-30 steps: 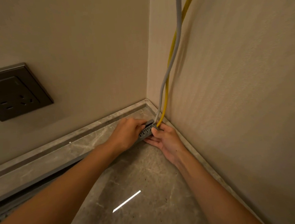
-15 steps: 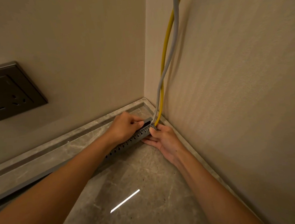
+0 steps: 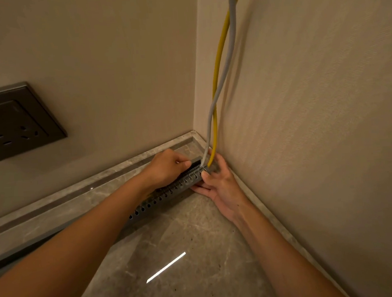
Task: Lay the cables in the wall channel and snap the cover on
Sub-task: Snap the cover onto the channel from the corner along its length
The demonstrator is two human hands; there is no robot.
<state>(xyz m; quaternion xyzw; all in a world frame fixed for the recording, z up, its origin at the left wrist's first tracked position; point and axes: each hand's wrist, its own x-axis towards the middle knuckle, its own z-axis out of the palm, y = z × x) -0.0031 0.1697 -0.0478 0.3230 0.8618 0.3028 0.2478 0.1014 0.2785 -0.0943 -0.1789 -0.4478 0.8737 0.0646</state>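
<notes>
A grey slotted cable channel (image 3: 163, 197) lies on the marble floor along the skirting, its far end near the room corner. A yellow cable (image 3: 216, 76) and a grey cable (image 3: 228, 59) hang down the right wall, cross each other and enter the channel's far end. My left hand (image 3: 166, 168) is curled over the channel's open top, fingertips pinched at its upper edge. My right hand (image 3: 219, 184) holds the channel's end, thumb on the slotted side wall just below the cables. My left forearm hides the channel's near part.
A dark wall socket (image 3: 14, 120) is set low in the left wall. Marble skirting (image 3: 81, 192) runs along both walls and meets in the corner. The glossy marble floor (image 3: 175, 255) reflects strip lights. The right wall stands close beside my right arm.
The view has shifted a little, and more of the channel's slotted side shows below my left arm. Both hands stay at the channel's far end, and the cables have barely moved.
</notes>
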